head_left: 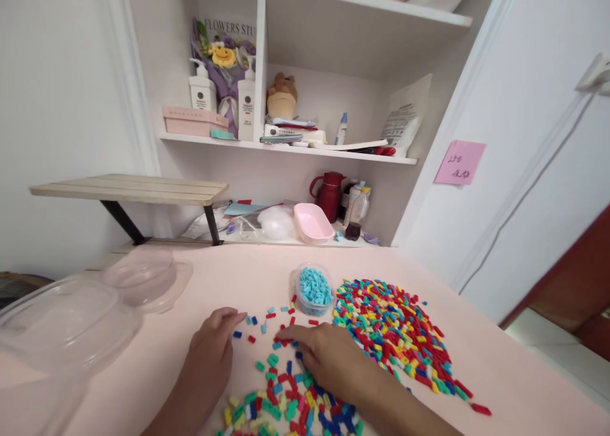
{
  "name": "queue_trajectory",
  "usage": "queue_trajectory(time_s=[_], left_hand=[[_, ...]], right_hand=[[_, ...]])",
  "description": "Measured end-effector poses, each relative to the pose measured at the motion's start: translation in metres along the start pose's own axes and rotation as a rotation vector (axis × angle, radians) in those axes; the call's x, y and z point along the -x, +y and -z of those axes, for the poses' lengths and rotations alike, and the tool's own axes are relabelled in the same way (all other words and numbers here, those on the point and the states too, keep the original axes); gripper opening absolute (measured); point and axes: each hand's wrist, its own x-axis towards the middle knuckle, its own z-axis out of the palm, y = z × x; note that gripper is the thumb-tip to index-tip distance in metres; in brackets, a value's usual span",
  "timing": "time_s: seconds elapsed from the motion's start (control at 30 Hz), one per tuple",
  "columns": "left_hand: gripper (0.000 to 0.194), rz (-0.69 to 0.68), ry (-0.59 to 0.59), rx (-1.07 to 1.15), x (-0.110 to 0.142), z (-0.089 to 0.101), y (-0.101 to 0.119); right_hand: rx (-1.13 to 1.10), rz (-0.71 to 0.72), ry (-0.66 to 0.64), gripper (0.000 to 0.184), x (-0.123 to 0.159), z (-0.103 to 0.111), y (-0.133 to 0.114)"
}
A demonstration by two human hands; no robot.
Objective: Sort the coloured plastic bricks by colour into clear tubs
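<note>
My left hand (214, 340) rests on the pink tabletop, its index finger stretched toward a small light blue toy brick (248, 320); nothing shows in its grasp. Across from it, my right hand (328, 356) reaches in with the index finger extended and its tip down among scattered bricks, at a red brick (282, 338). Its other fingers are curled and partly hidden. Just beyond the right hand stands a clear plastic tub (315, 307) filled with light blue bricks (314, 286). Mixed bricks (290, 404) lie loosely spread between and below my hands.
A large pile of mixed-colour bricks (395, 328) covers the right side. Clear plastic containers (61, 315) sit at left, near a small wooden stand (128, 188). At the back are a pink basin (313, 223), a red jug (328, 196) and shelves.
</note>
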Motion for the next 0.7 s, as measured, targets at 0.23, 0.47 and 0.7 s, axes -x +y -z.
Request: queue_trajectory(time_s=[0.23,0.47,0.7], left_hand=[[0.058,-0.01,-0.108,-0.184,0.004,0.001,0.006],[0.069,-0.105,-0.207,-0.282,0.01,0.0,0.009],[0.069,-0.119,-0.25,-0.28,0.009,0.003,0.015]], right_hand=[[-0.103,0.001,0.017,0.039,0.002,0.004,0.009],[-0.049,-0.039,0.088,0.037,0.0,-0.002,0.009],[0.059,-0.02,0.134,0.046,-0.003,-0.008,0.001]])
